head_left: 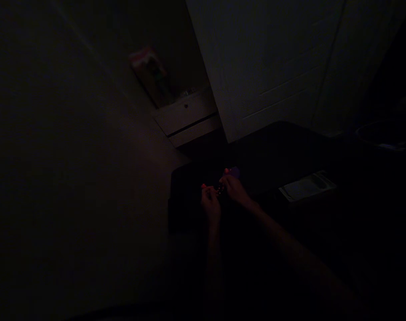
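The scene is very dark. My left hand [211,203] is closed, its fingertips pinched on one end of a small string of red-lit dots [219,190]. A red spot shows at those fingertips. Just to the right and slightly higher, my right hand [234,188] is closed at the string's other side. Beyond its fingers a small purple piece [235,172] sticks out, with a red glow beside it. Whether the purple piece and the dotted string are joined, I cannot tell. Both hands are over a dark surface [266,147].
On the right lies a flat, pale rectangular item [308,186]. A white drawer unit [192,118] stands at the back, with a red-topped box or bag [149,73] on it. A white panelled door [266,58] rises behind; a wall [89,178] fills the left.
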Available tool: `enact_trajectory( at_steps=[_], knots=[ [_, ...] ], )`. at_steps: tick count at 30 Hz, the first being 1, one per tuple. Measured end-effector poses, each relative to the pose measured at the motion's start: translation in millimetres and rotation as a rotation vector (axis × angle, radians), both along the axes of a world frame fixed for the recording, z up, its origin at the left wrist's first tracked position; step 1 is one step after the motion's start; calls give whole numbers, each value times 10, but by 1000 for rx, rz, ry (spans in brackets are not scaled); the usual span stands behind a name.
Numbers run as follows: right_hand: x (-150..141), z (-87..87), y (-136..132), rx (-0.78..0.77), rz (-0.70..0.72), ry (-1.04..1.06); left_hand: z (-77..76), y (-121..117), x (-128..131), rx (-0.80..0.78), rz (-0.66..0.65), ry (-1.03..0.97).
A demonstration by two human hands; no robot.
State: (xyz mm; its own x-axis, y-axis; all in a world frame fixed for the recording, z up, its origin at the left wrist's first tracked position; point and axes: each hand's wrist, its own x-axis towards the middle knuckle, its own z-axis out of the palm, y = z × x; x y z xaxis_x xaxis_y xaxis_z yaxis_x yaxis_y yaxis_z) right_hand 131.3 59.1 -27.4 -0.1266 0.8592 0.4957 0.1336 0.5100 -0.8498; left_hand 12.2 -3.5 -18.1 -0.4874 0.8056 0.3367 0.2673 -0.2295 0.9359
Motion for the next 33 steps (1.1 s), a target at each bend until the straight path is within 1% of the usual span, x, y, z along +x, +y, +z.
enact_trajectory(
  at_steps=[6,10,13,17,23,28,33],
  knots=[
    [22,38,-7,1,-47,-46,-3,-3,2,2,-1,7],
    [31,60,-14,-30,-56,-13,16,-10,20,-7,10,8],
    [26,74,-20,-41,-75,33,28,-22,25,-8,-7,-5],
    [33,108,-40,-51,-70,46,28,-28,20,-11,-13,3],
    [46,176,-89,-34,-68,11,28,-24,17,2,-7,16],
    [38,157,-83,-37,-61,-15,9,-14,9,-4,-5,2],
    [33,127,-58,-52,-47,6,9,-13,7,-12,2,5]
  ],
)
